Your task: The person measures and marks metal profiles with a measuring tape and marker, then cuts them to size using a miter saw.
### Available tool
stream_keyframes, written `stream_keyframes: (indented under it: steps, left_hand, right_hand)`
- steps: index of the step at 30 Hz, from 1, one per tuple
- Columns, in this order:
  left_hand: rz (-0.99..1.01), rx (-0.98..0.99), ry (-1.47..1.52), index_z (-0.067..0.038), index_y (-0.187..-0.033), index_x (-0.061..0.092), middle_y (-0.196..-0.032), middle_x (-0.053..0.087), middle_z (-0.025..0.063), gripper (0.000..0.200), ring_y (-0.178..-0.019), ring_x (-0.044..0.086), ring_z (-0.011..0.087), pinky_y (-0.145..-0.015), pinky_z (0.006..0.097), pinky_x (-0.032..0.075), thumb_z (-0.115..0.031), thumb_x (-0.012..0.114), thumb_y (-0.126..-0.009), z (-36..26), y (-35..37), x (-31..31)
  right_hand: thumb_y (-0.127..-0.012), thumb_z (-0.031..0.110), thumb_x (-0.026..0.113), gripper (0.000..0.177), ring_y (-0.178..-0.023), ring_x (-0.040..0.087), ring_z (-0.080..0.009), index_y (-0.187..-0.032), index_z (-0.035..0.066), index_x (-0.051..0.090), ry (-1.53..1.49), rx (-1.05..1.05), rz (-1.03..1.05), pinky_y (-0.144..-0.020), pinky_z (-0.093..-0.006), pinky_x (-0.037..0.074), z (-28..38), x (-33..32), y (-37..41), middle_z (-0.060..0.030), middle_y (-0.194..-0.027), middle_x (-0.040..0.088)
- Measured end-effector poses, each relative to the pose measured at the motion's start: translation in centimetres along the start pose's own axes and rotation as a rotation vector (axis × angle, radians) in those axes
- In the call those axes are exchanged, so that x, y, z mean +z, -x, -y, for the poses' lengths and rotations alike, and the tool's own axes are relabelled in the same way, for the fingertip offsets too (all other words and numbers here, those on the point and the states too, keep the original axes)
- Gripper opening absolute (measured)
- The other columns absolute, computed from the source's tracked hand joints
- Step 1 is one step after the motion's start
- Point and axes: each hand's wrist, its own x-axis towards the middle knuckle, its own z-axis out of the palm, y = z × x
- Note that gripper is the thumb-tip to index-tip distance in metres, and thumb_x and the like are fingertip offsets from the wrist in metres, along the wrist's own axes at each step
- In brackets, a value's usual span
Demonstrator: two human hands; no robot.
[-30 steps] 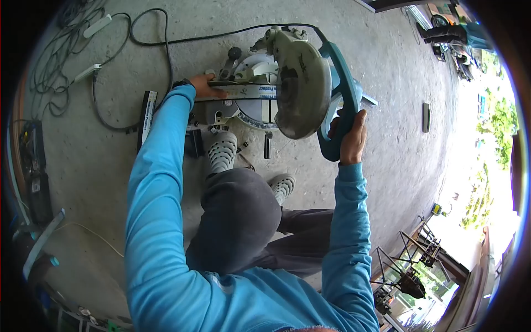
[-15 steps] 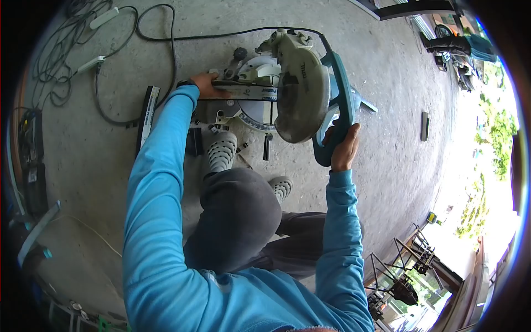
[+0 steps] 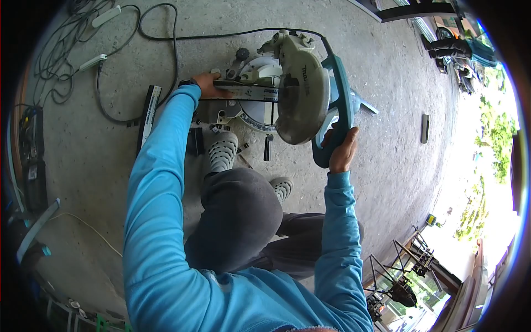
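A miter saw [image 3: 303,102] stands on the concrete floor in front of me, its round guard turned toward my right side. My right hand [image 3: 344,150] is wrapped round the lower end of its teal handle [image 3: 344,94]. Across the saw's base lies a profile bar [image 3: 249,92] with printed film on its face, its right end running up to the guard. My left hand [image 3: 207,86] grips the bar's left end, thumb along the front and fingers behind. The blade is mostly hidden by the guard.
A black cord [image 3: 232,35] runs from the saw to white connectors [image 3: 93,62] and coiled cable [image 3: 52,61] at left. Another film-covered bar [image 3: 148,117] lies by my left arm. A short offcut [image 3: 425,128] is on the floor at right. Another person [image 3: 456,48] is at the upper right.
Both hands keep the same hold on the bar and the saw handle. The whole view has shifted very slightly; the person in the background has moved a little.
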Motion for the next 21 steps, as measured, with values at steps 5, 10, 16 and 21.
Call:
stream_keyframes:
  steps: [5, 10, 16, 21]
  left_hand:
    - [0.009, -0.019, -0.009, -0.01, -0.143, 0.058, -0.14, 0.064, 0.0192, 0.095, -0.129, 0.061, 0.0387, -0.112, 0.0442, 0.047, -0.071, 0.08, -0.074, -0.54, 0.59, -0.54]
    - [0.028, -0.004, 0.011, -0.011, -0.144, 0.058, -0.14, 0.064, 0.0186, 0.096, -0.129, 0.061, 0.0379, -0.112, 0.044, 0.046, -0.072, 0.08, -0.073, 0.06, -0.05, -0.18]
    - [0.021, -0.018, 0.021, -0.01, -0.143, 0.059, -0.141, 0.064, 0.0184, 0.095, -0.13, 0.061, 0.0372, -0.113, 0.0434, 0.046, -0.07, 0.081, -0.073, -0.44, 0.49, -0.6]
    - [0.024, 0.009, 0.061, -0.008, -0.144, 0.057, -0.141, 0.064, 0.0195, 0.097, -0.131, 0.06, 0.037, -0.114, 0.043, 0.045, -0.069, 0.082, -0.072, -0.09, 0.25, -0.32]
  right_hand:
    - [-0.107, 0.068, 0.027, 0.081, -0.059, 0.062, -0.0168, -0.108, -0.003, 0.063, -0.006, -0.012, -0.007, -0.056, -0.0297, 0.05, -0.11, 0.13, 0.1, -0.0098, -0.073, 0.066]
    - [-0.107, 0.067, 0.026, 0.079, -0.059, 0.062, -0.0163, -0.108, -0.003, 0.063, 0.01, -0.017, 0.0, -0.056, -0.0298, 0.049, -0.2, 0.07, 0.13, -0.0091, -0.073, 0.065]
    - [-0.108, 0.067, 0.026, 0.078, -0.058, 0.061, -0.016, -0.108, -0.002, 0.064, 0.005, -0.004, -0.01, -0.055, -0.0301, 0.048, -0.2, 0.18, 0.15, -0.0089, -0.072, 0.065]
    - [-0.107, 0.067, 0.026, 0.078, -0.059, 0.062, -0.0163, -0.108, -0.002, 0.063, 0.003, -0.012, -0.008, -0.056, -0.0304, 0.049, -0.17, 0.26, 0.27, -0.0094, -0.073, 0.065]
